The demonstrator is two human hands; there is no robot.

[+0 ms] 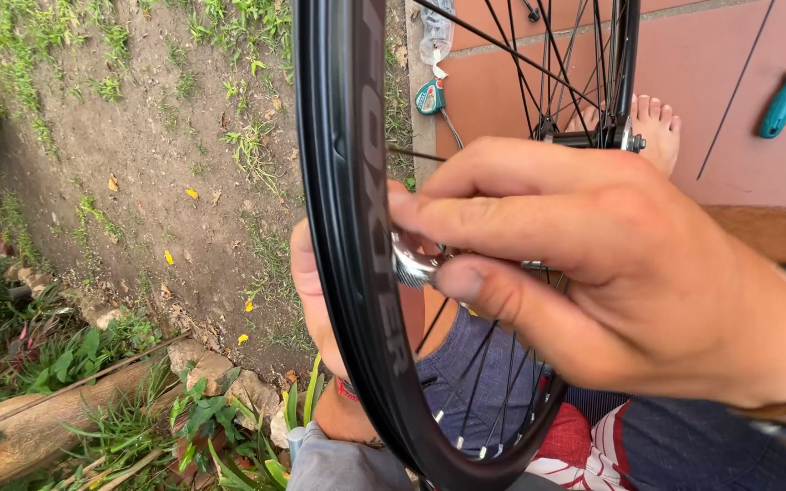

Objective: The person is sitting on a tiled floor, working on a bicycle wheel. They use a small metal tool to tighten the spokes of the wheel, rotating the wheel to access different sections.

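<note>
A black bicycle wheel rim (343, 182) with thin spokes (493, 41) stands upright in front of me. My right hand (611, 273) pinches a small silver spoke tool (411, 266) against the inner side of the rim. My left hand (307, 291) is mostly hidden behind the rim and grips it from the outer side. The wheel's hub (593, 138) shows at the top, near my bare foot (655, 127).
Left of the wheel lie bare dirt, grass and a log (38, 427). On the red tiled floor (711, 73) at upper right lies a teal-handled screwdriver (784, 100) and a loose spoke (737, 86). A small teal tape measure (429, 95) sits at the tile edge.
</note>
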